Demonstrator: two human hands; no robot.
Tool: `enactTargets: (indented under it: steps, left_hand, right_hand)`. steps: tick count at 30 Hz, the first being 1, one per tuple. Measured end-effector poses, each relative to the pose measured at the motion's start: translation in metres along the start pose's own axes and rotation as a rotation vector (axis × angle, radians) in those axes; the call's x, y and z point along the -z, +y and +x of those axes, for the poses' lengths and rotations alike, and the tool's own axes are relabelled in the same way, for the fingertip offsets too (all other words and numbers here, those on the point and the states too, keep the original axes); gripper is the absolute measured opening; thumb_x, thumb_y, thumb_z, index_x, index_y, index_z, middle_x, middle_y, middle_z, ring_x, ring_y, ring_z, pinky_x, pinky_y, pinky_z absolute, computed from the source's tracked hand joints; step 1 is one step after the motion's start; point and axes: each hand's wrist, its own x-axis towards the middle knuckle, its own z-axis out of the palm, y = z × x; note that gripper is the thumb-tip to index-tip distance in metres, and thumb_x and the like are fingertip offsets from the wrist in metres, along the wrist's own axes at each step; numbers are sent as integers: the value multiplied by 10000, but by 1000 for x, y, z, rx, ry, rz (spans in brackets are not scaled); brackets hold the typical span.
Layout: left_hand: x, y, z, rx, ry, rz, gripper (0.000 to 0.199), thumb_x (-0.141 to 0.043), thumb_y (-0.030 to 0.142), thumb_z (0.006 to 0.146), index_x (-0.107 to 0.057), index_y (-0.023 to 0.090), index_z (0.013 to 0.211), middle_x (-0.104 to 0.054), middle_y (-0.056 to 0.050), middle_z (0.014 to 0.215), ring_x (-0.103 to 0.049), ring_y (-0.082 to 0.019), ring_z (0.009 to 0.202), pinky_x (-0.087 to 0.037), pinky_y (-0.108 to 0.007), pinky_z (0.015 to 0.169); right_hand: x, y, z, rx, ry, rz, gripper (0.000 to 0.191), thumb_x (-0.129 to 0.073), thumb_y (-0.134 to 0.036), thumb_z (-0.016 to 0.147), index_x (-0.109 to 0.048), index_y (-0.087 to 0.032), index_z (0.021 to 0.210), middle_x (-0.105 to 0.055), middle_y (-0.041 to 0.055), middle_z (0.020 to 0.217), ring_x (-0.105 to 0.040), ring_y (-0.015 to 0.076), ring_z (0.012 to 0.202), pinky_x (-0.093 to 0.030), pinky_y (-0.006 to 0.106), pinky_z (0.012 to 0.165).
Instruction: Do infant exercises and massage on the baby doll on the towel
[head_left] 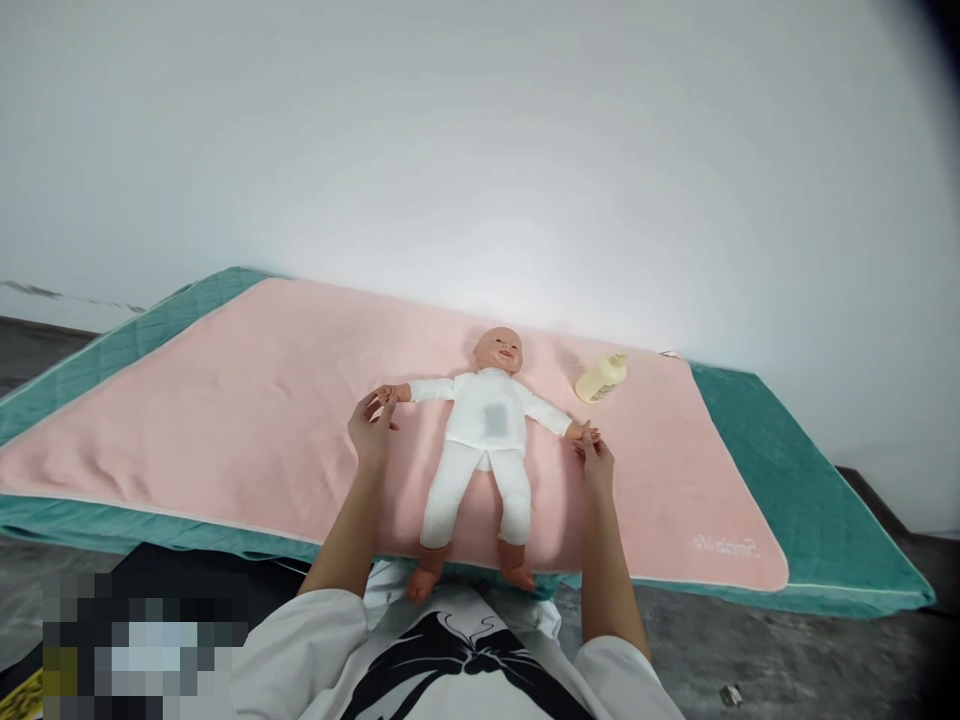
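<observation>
A baby doll (487, 415) in white clothes lies face up on a pink mat (300, 400), its arms stretched out to both sides and its feet at the near edge. My left hand (372, 425) pinches the doll's hand on the left side between thumb and fingers. On the other side, my right hand (595, 455) is closed on the doll's other hand. A pale yellow pump bottle (601, 379) lies tilted on the mat, just beyond my right hand.
The pink mat lies over a green padded cover (795, 480) that shows at both ends. A white wall (480, 150) rises behind. Below the near edge are a grey floor and a dark object at the lower left, partly pixelated.
</observation>
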Motion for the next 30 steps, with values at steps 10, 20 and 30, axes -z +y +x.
enactTargets:
  steps: [10,20,30]
  left_hand:
    - [-17,30,-37,-293,-97,183,439,-670,435,835,-666,235,1225,-736,-14,864,-562,-86,494,-538,-245,538]
    - [-48,4,-60,-1252,-336,297,417,-588,175,930,-592,283,1332,-688,-11,1245,-723,-167,991,-631,-262,761]
    - [-42,12,-52,-1308,-553,417,372,-522,159,959,-622,281,1295,-676,3,1260,-725,-151,981,-627,-267,815]
  right_hand:
    - [-17,-36,-30,236,58,-254,618,-550,-662,828,-616,-166,1192,-725,62,834,-678,205,693,-507,315,678]
    - [-54,-37,-72,862,29,-688,399,-428,-438,977,-665,-187,1178,-734,93,1088,-658,130,614,-494,253,581]
    - [-66,-18,-81,1167,-78,-654,327,-518,-279,981,-630,-245,1286,-678,47,1263,-711,200,1058,-619,298,813]
